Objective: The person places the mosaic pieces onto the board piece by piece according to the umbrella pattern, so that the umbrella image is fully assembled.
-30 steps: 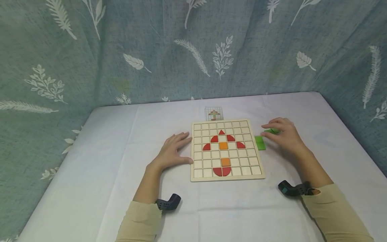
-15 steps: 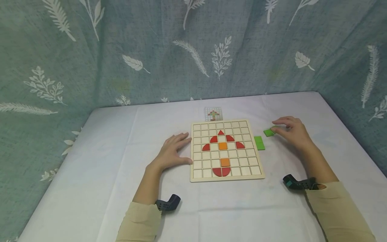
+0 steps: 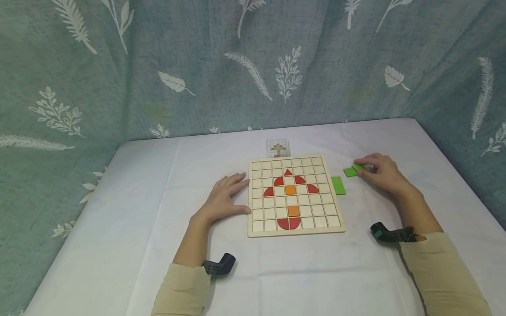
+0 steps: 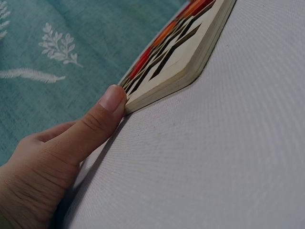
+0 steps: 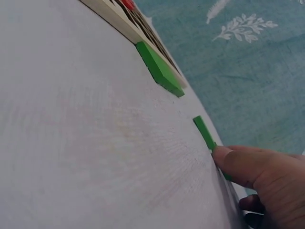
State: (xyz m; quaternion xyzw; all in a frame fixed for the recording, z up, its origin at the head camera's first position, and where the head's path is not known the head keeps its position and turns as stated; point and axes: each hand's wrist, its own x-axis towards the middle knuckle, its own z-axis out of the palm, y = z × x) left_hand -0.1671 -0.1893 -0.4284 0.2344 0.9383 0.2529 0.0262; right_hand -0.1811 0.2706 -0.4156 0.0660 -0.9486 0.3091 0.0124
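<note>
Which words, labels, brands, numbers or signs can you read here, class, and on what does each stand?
None can be read.
Small gridded picture card: any print is too small to tell.
Pale wooden grid board: no lettering shows.
Black curved wrist-worn cameras: any marking is too small to read.

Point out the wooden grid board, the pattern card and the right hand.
Wooden grid board [image 3: 280, 201]: head view, a bare square near its middle.
Pattern card [image 3: 278, 149]: head view, its printed picture.
Right hand [image 3: 383, 174]: head view, the back of the hand.
</note>
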